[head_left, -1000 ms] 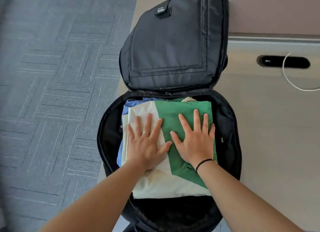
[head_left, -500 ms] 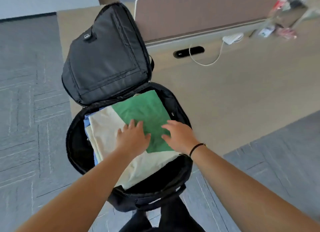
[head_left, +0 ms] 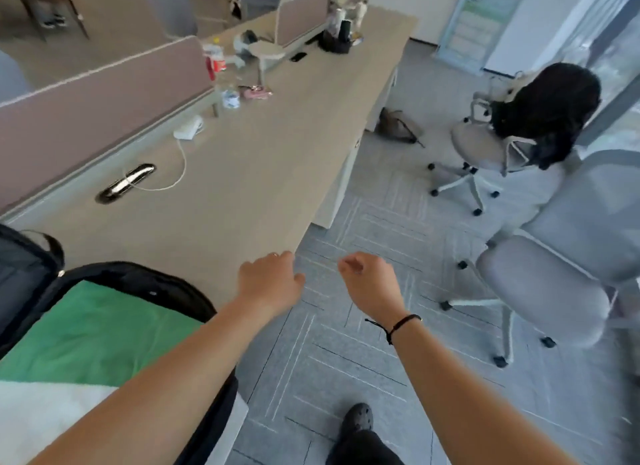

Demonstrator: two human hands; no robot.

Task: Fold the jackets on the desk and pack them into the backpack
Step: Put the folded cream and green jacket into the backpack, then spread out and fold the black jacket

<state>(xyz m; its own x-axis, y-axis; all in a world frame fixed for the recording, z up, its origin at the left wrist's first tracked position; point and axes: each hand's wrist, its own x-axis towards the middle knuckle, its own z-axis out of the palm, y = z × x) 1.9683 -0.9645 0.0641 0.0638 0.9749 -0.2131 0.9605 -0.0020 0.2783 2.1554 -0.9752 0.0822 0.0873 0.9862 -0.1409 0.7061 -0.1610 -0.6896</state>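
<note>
Hands lifted off jacket [head_left: 86, 329], two chairs, perhaps

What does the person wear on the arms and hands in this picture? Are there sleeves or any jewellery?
Both forearms are bare, with no sleeves in view. The left hand has a thin ring on one finger. The right hand has no ring that shows; a thin black cord bracelet goes round its wrist, with a loose end hanging. No gloves and no watch.

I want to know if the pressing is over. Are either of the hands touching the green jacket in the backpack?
Apart. The head view shows the left hand and right hand off the green jacket, beyond the backpack rim.
</note>
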